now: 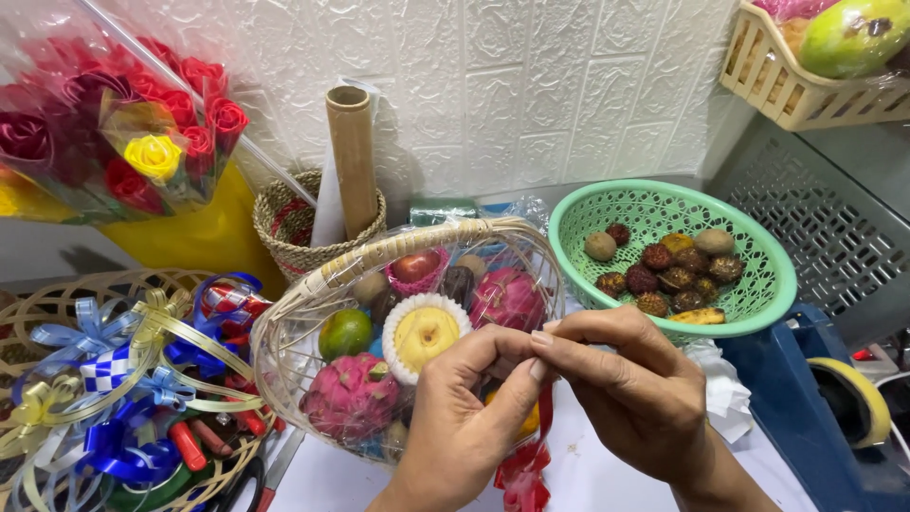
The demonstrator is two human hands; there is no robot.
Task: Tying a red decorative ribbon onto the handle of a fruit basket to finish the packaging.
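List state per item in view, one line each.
left hand: pinching red ribbon at the basket's front
right hand: fingertips meeting the left, on the same ribbon
red ribbon: hanging loose below the hands
fruit basket: full, wrapped in clear film
green colander: partly filled with small fruit
ribbon bow tray: heaped with bows

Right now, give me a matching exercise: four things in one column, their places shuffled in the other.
1 green colander
2 roses
3 ribbon bows
4 red ribbon

a top left, in clear wrap
b low left, in a flat woven tray
c right of the fruit basket
d hanging below the left hand and right hand

Pairs: 1-c, 2-a, 3-b, 4-d
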